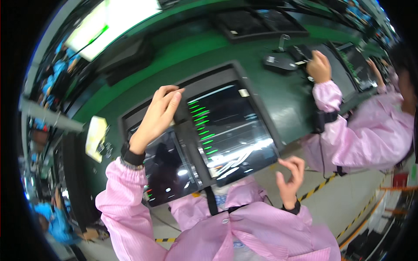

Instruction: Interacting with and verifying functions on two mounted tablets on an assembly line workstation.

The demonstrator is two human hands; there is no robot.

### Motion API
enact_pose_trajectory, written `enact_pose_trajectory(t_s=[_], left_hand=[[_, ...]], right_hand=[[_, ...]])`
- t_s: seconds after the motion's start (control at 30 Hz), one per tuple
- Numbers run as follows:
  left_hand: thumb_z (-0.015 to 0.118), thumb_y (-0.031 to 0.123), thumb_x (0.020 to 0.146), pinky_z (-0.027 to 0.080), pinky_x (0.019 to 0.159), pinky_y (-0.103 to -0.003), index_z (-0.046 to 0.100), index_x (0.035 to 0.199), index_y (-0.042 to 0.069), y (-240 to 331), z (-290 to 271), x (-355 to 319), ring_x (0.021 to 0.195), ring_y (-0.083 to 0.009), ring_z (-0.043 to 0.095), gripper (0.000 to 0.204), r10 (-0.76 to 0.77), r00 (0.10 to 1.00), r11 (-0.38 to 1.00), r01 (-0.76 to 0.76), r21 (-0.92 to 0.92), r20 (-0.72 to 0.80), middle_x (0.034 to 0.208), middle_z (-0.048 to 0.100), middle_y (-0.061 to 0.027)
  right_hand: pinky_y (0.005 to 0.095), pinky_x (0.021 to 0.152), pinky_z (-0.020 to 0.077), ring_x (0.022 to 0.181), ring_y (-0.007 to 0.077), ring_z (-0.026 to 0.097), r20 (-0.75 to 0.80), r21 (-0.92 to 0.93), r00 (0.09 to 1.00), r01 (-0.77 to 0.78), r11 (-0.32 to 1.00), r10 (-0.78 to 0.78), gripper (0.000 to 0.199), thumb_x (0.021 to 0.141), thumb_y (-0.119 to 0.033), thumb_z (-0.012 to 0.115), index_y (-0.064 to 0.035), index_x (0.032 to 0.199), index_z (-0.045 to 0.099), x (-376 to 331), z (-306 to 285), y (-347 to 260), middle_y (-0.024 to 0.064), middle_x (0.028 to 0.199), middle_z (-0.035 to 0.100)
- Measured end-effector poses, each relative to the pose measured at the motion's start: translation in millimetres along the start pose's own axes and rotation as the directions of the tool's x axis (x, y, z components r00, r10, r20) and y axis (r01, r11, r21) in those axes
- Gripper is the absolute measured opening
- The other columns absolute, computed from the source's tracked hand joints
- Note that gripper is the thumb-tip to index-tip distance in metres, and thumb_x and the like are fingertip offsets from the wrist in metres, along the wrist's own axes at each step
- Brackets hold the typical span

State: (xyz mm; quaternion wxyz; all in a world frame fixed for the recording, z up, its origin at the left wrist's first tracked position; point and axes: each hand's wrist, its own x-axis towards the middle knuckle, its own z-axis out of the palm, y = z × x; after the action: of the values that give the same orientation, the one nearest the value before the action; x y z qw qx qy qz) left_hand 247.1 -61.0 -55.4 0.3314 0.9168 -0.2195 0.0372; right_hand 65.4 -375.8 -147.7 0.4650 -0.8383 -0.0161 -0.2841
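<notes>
In front of me lies a black tray (237, 69) holding two dark glossy display panels side by side. The right panel (230, 117) has a row of green marks along its left edge and a small pale label near its top corner. The left panel (167, 167) lies partly under my left arm. Above the tray's upper middle, my left hand (157, 114) has thumb and fingers drawn together; whether anything is between them cannot be made out. By the right panel's lower right corner, my right hand (291, 180) has bent fingers with the thumb apart, a fingertip at the corner.
A co-worker in a pink sleeve (326, 95) reaches over the green table (283, 108) at right, near a black device (279, 62) and another tray. More dark panels (261, 21) lie at the back. A yellow-white sheet (96, 137) sits at left, below a bright screen (113, 21).
</notes>
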Motion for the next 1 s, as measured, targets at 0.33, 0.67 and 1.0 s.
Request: enact_pose_trajectory(t_s=[0.33, 0.67, 1.0], left_hand=[[0.036, 0.039, 0.090, 0.015, 0.106, -0.059, 0.071, 0.095, 0.020, 9.2, -75.0, -210.0, 0.120, -0.0353, 0.038, 0.041, 0.005, 0.999, 0.976, 0.006, 0.217, -0.049, 0.117, 0.052, -0.0128], [0.032, 0.042, 0.091, 0.013, 0.106, -0.058, 0.069, 0.101, 0.020, -26.6, -46.8, -251.3, 0.123, -0.0339, 0.035, 0.044, -0.050, 0.999, 0.975, 0.053, 0.216, -0.019, 0.119, 0.051, -0.0118], [0.030, 0.020, 0.097, 0.024, 0.107, -0.041, 0.057, 0.114, 0.000, -86.1, -61.8, -157.8, 0.123, -0.0338, 0.039, 0.038, -0.054, 0.955, 0.981, 0.106, 0.165, -0.291, 0.126, 0.048, -0.0177]], right_hand=[[0.0273, 0.058, 0.0435, 0.061, 0.0143, 0.053, 0.689, 0.439, 0.673, -0.089, 0.894, -0.270, 0.056, 0.073, -0.005, 0.068, -0.0021, 0.125, 0.049, -44.1, 81.3, -75.5, 0.0037, 0.071, 0.059], [0.0224, 0.056, 0.0407, 0.061, 0.0101, 0.052, 0.641, 0.326, 0.768, -0.253, 0.911, -0.016, 0.069, 0.081, -0.003, 0.062, 0.0013, 0.140, 0.026, -67.2, 113.2, -90.5, 0.0040, 0.074, 0.060], [0.0209, 0.053, 0.0404, 0.056, 0.0053, 0.053, 0.467, 0.264, 0.880, -0.236, 0.935, 0.091, 0.053, 0.080, 0.000, 0.060, -0.0012, 0.131, 0.046, -79.5, 128.5, -84.3, 0.0017, 0.063, 0.059]])
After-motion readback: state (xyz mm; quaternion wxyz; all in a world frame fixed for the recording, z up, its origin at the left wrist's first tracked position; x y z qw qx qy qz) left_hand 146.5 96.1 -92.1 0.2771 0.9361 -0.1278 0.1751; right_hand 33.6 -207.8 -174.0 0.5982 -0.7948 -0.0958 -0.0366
